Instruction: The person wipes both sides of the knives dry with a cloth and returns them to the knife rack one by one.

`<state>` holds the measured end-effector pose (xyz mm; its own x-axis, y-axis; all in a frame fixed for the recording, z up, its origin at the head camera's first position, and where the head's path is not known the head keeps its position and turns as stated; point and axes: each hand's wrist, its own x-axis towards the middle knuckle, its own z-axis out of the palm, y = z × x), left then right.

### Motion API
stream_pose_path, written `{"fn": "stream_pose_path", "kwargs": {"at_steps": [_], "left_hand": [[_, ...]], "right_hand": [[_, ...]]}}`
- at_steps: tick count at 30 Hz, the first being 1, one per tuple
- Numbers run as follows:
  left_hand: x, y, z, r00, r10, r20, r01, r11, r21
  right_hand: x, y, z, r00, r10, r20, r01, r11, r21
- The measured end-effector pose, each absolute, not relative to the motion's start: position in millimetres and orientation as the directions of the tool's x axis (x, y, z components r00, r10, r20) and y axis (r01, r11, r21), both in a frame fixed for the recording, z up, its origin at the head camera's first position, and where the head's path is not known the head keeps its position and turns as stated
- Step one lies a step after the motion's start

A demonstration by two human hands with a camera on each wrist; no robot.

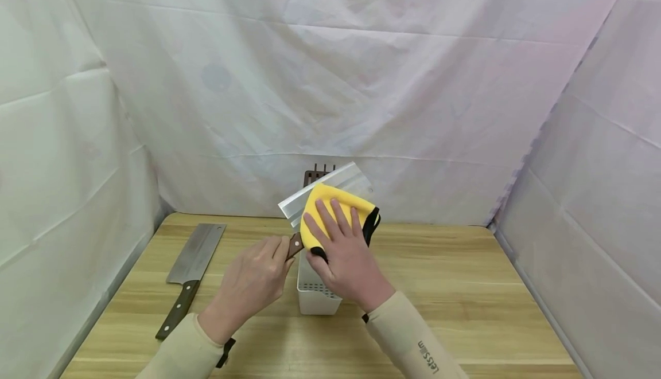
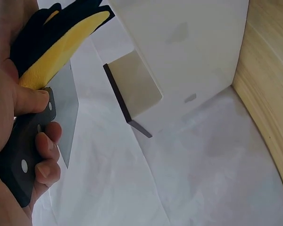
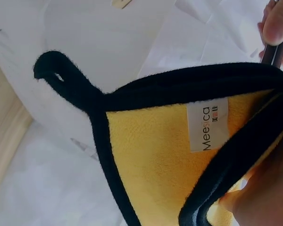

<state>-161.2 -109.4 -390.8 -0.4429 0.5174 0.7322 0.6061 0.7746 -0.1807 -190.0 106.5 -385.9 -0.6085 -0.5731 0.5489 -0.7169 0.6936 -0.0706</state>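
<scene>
My left hand (image 1: 255, 276) grips the dark riveted handle (image 2: 23, 146) of a cleaver. Its wide metal blade (image 1: 356, 179) slants up and away over a white holder (image 1: 319, 303). A yellow cloth (image 1: 338, 195) with black edging covers much of the blade. My right hand (image 1: 343, 253) lies on top with fingers spread nearly straight, pressing the cloth against the blade. In the right wrist view the cloth (image 3: 151, 155) shows a white label and a black hanging loop. The part of the blade beneath the cloth is hidden.
A second cleaver (image 1: 196, 253) lies on the wooden table (image 1: 454, 299) at the left, its handle toward me. Behind the raised blade shows a dark slotted rack (image 1: 310, 176) at the holder's top. White sheets (image 1: 361, 81) hang at the back and both sides.
</scene>
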Motion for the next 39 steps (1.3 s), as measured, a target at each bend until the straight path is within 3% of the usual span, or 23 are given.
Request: {"fn": "stream_pose_path", "kwargs": {"at_steps": [12,26,39], "left_hand": [[-160.2,-104.1,-391.3,-0.420,0.533,0.735,0.621,0.759,-0.195],[-156.3,-101.5,-395.8,-0.433,0.544,0.719,0.622,0.757,-0.200],[-154.4,-99.2,-396.1,-0.408,0.545,0.733,0.620,0.755,-0.216]], "right_hand": [[-187.6,96.3,-385.3,-0.576,-0.581,0.575,-0.707,0.707,0.007],[-199.1,92.6,-379.0,-0.553,-0.570,0.608,-0.715,0.699,0.004],[-216.6,107.7,-373.3,-0.656,-0.517,0.550,-0.654,0.754,-0.071]]}}
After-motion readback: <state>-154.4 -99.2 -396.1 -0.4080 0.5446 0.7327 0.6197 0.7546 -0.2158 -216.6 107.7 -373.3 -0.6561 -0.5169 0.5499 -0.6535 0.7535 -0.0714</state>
